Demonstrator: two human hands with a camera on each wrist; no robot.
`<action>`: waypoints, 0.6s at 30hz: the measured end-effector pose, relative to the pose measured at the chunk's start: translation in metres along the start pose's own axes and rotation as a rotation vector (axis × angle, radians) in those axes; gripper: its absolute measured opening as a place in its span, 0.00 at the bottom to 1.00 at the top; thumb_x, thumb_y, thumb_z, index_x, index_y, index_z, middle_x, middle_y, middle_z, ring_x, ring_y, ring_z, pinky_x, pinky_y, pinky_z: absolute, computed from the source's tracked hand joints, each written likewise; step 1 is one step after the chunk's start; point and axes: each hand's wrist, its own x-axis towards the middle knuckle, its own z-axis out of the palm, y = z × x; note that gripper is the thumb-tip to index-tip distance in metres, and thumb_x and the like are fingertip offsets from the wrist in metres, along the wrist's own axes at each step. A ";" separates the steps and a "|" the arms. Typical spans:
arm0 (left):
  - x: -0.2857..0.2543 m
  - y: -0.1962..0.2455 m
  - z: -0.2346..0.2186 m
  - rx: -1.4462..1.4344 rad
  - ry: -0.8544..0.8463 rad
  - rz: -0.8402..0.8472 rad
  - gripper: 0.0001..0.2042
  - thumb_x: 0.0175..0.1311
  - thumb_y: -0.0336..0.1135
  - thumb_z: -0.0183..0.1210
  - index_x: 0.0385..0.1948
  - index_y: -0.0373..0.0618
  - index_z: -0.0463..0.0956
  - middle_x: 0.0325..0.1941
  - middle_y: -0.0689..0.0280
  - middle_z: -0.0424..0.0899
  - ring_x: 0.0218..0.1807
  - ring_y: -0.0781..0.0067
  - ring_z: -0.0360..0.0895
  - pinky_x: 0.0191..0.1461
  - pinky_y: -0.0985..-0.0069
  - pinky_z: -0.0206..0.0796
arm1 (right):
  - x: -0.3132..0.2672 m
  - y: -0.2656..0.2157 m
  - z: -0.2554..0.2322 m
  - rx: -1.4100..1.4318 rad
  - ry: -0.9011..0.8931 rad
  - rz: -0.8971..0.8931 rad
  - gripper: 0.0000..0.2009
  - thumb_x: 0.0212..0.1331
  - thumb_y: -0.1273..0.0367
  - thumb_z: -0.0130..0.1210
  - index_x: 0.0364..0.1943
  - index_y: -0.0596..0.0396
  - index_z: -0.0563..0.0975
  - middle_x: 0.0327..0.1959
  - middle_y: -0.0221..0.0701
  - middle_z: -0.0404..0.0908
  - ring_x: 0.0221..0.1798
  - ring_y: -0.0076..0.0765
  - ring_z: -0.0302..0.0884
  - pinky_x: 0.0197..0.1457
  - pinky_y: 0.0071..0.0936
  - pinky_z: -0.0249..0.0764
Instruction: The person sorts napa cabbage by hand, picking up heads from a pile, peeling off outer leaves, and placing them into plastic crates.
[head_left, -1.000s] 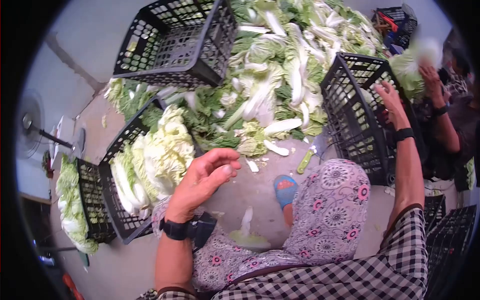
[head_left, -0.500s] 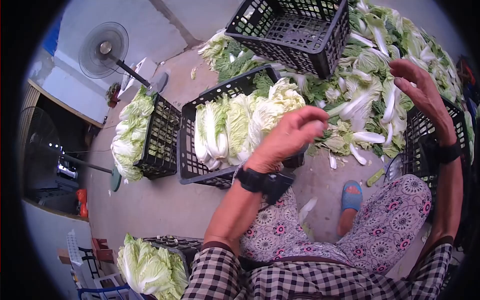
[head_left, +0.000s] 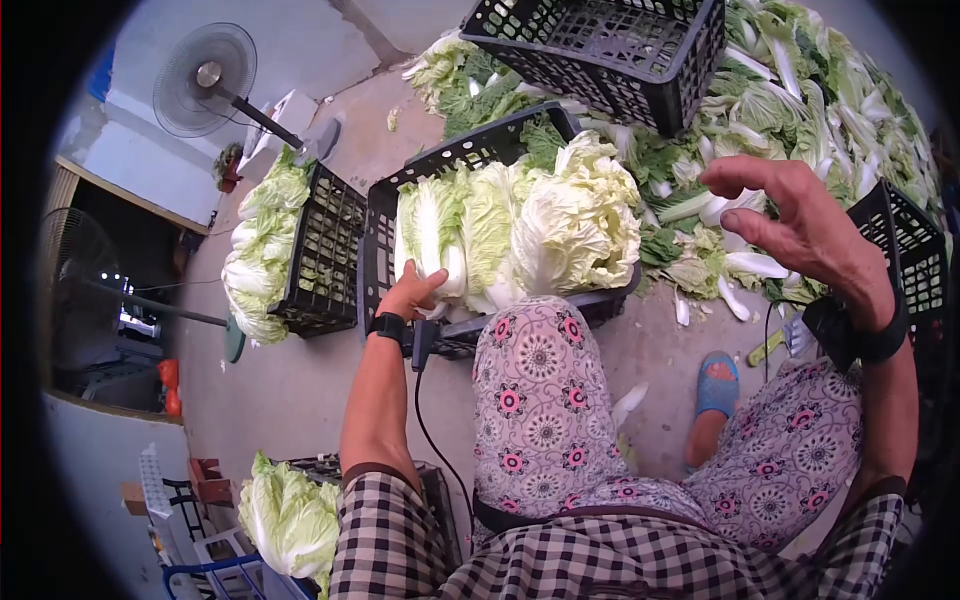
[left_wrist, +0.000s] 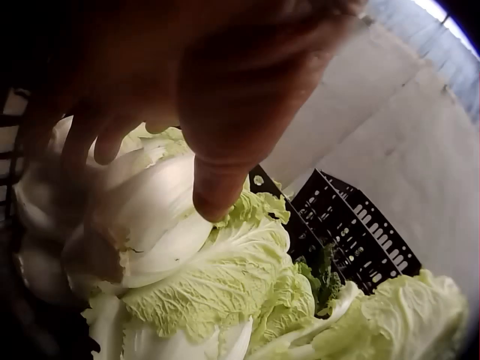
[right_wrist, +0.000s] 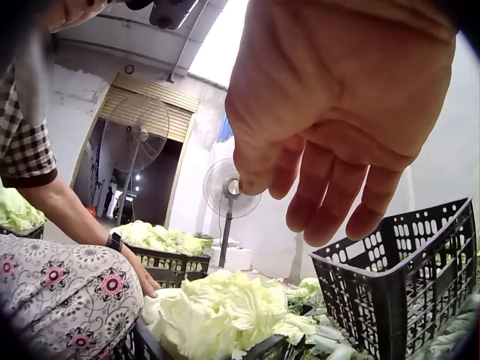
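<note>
In the head view my left hand [head_left: 408,295] touches the white base of a napa cabbage [head_left: 430,215] at the left end of a row. Several pale cabbages lie side by side there in a black plastic crate [head_left: 376,235]. The left wrist view shows the fingers spread over the white stems, with the thumb [left_wrist: 217,191] against a cabbage. My right hand [head_left: 800,220] hangs in the air right of that crate, fingers loosely bent and nothing in them. Its palm and relaxed fingers show in the right wrist view.
A heap of cabbage leaves [head_left: 760,120] lies behind, with a black crate [head_left: 620,75] standing on it. Another filled crate [head_left: 325,245] is at left near a standing fan [head_left: 208,75]. A green-handled tool [head_left: 768,348] lies near the sandalled foot [head_left: 716,395].
The view has swung left. My left hand has moved from above my lap to the cabbages in the crate. My right hand has come away from the right-hand crate, still holding nothing.
</note>
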 end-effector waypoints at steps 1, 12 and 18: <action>0.011 -0.007 0.002 -0.027 -0.031 0.024 0.48 0.47 0.53 0.65 0.63 0.44 0.39 0.49 0.48 0.72 0.33 0.58 0.77 0.31 0.62 0.70 | 0.000 0.003 0.001 -0.015 0.011 -0.009 0.16 0.50 0.72 0.56 0.45 0.62 0.73 0.38 0.41 0.79 0.41 0.40 0.78 0.48 0.32 0.72; 0.035 -0.012 0.018 -0.284 0.072 0.172 0.33 0.51 0.48 0.64 0.54 0.43 0.57 0.41 0.56 0.76 0.38 0.60 0.78 0.28 0.68 0.73 | -0.005 0.011 0.003 -0.040 -0.084 0.105 0.17 0.51 0.72 0.56 0.46 0.60 0.72 0.38 0.44 0.79 0.44 0.46 0.78 0.47 0.34 0.72; 0.008 -0.001 -0.018 -1.007 -0.196 0.157 0.25 0.55 0.56 0.54 0.45 0.46 0.71 0.38 0.63 0.78 0.30 0.65 0.75 0.25 0.78 0.67 | -0.009 0.010 0.000 -0.054 -0.082 0.122 0.18 0.50 0.70 0.57 0.46 0.60 0.72 0.39 0.45 0.79 0.44 0.46 0.78 0.47 0.36 0.73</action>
